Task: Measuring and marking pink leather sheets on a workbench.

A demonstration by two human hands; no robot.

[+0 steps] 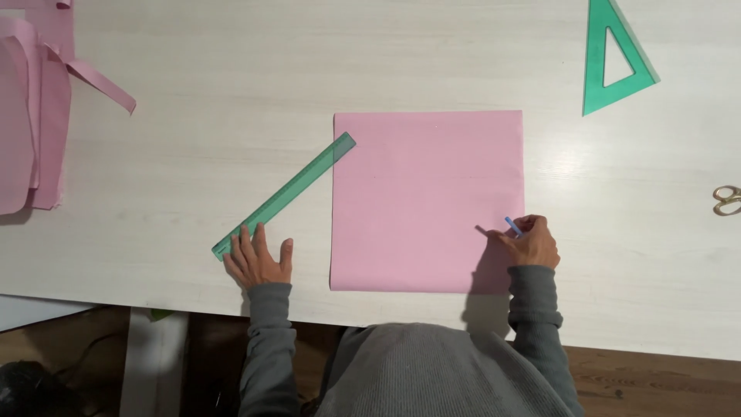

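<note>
— Where are the hands?
— Left hand [258, 262], fingers spread, pins the green ruler [284, 196] lower left; right hand [531, 243] pinches a blue pen [513, 225] steadying it on the central pink paper [427, 199].

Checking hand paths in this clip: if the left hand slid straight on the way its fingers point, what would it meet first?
The left hand already rests on the green ruler; beyond it, only bare table as far as the picture shows.
</note>
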